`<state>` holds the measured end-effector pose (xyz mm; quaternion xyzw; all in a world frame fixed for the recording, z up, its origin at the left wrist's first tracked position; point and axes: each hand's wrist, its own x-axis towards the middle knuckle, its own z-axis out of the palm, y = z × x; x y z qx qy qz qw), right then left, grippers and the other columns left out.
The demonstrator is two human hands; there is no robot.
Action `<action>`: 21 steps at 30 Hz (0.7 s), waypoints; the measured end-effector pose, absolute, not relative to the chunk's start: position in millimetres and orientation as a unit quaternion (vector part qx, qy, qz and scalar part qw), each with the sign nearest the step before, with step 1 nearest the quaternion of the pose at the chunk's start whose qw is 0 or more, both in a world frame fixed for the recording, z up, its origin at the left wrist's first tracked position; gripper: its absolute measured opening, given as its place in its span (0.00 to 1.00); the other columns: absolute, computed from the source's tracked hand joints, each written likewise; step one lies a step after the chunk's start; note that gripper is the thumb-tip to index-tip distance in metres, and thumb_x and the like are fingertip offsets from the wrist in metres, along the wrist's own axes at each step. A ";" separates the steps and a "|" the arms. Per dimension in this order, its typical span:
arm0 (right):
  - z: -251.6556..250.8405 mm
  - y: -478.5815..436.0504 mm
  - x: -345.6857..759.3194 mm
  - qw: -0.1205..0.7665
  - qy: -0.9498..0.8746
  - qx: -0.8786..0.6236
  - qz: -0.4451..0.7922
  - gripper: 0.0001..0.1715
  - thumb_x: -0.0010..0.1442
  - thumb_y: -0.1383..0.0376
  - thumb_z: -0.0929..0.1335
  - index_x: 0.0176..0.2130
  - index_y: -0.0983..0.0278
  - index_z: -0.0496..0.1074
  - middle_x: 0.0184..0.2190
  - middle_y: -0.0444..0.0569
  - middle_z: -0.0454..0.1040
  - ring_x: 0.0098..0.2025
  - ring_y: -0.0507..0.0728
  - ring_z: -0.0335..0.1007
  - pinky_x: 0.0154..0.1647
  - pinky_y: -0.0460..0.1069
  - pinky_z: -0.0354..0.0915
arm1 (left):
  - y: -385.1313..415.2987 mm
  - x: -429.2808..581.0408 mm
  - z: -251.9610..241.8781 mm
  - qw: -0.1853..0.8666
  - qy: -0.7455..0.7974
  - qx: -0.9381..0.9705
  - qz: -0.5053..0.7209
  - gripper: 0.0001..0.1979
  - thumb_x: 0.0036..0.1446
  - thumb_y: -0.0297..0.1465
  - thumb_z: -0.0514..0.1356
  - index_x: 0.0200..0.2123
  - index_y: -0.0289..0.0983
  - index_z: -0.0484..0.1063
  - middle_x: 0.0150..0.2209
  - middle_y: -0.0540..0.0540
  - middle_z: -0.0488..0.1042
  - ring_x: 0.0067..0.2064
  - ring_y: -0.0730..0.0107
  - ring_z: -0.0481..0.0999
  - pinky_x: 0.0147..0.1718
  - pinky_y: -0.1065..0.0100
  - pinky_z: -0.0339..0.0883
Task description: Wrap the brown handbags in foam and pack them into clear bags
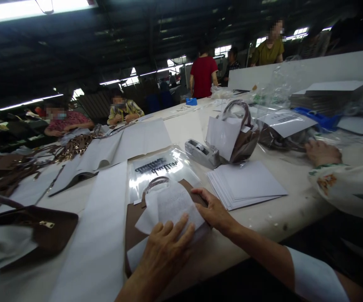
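A brown bag (134, 222) lies flat on the table in front of me, its wrapped handle pointing away. White tissue paper (172, 201) covers much of its front. My left hand (167, 249) rests on the tissue near the bag's lower part, fingers spread. At the bag's right edge is my right hand (214, 209), its thumb and index finger apart, touching the side. Under and beyond the bag lies a clear plastic bag (181, 163) with dark printed lettering.
White cards (250, 182) are stacked to the right, behind them a tape dispenser (202, 153) and a wrapped bag (224, 136). Another brown bag (58, 228) sits at left. A co-worker's hand (322, 153) touches plastic at right. Long white sheets (98, 226) lie left.
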<state>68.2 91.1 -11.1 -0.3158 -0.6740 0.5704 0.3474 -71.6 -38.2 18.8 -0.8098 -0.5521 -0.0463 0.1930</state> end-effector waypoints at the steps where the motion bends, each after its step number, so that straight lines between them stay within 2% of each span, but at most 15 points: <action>1: -13.0 91.8 68.4 0.359 -0.670 -0.308 0.572 0.18 0.55 0.62 0.64 0.47 0.62 0.63 0.45 0.46 0.68 0.48 0.53 0.64 0.49 0.47 0.60 | -39.1 -72.0 17.0 0.205 -0.552 -0.807 -0.053 0.22 0.50 0.36 0.60 0.50 0.43 0.65 0.55 0.47 0.65 0.36 0.64 0.68 0.31 0.62 0.64; 3: -18.5 99.1 73.9 0.378 -0.674 -0.311 0.554 0.17 0.59 0.60 0.61 0.47 0.63 0.63 0.46 0.48 0.69 0.48 0.53 0.65 0.49 0.47 0.62 | -40.3 -73.3 12.6 0.227 -0.550 -0.802 -0.061 0.21 0.50 0.34 0.59 0.50 0.43 0.65 0.55 0.47 0.64 0.36 0.65 0.68 0.31 0.63 0.63; 5: -24.4 116.4 89.7 0.383 -0.705 -0.354 0.481 0.17 0.60 0.57 0.59 0.45 0.64 0.65 0.43 0.48 0.71 0.45 0.52 0.68 0.46 0.47 0.64 | -41.2 -75.0 8.7 0.240 -0.548 -0.798 -0.067 0.20 0.52 0.34 0.58 0.50 0.44 0.65 0.56 0.47 0.63 0.36 0.65 0.68 0.31 0.63 0.62; 9: -29.8 171.4 146.3 0.360 -0.752 -0.443 0.329 0.17 0.56 0.57 0.62 0.41 0.65 0.68 0.40 0.50 0.72 0.41 0.56 0.70 0.44 0.51 0.64 | -41.6 -77.8 3.6 0.252 -0.538 -0.799 -0.090 0.18 0.54 0.33 0.56 0.49 0.44 0.66 0.56 0.47 0.63 0.37 0.66 0.67 0.32 0.64 0.61; 13: -27.5 212.5 182.9 0.307 -0.785 -0.460 0.280 0.15 0.51 0.58 0.65 0.38 0.64 0.71 0.38 0.50 0.73 0.40 0.59 0.70 0.43 0.53 0.64 | -37.4 -79.2 -2.0 0.273 -0.530 -0.794 -0.119 0.15 0.55 0.32 0.53 0.47 0.44 0.68 0.55 0.47 0.65 0.35 0.67 0.67 0.31 0.65 0.59; 17: -18.8 225.4 160.2 0.273 -0.813 -0.443 0.262 0.14 0.54 0.59 0.63 0.37 0.63 0.71 0.36 0.48 0.74 0.37 0.55 0.71 0.40 0.48 0.64 | -33.2 -81.5 -5.1 0.319 -0.510 -0.780 -0.172 0.13 0.54 0.33 0.52 0.42 0.43 0.70 0.50 0.48 0.70 0.31 0.69 0.66 0.28 0.66 0.57; 21: 4.0 254.2 111.0 0.263 -0.823 -0.447 0.233 0.13 0.57 0.62 0.62 0.38 0.64 0.72 0.32 0.45 0.74 0.35 0.53 0.70 0.39 0.45 0.63 | -33.9 -85.3 -2.0 0.344 -0.495 -0.784 -0.151 0.12 0.54 0.31 0.55 0.42 0.45 0.70 0.47 0.49 0.73 0.32 0.69 0.67 0.28 0.67 0.57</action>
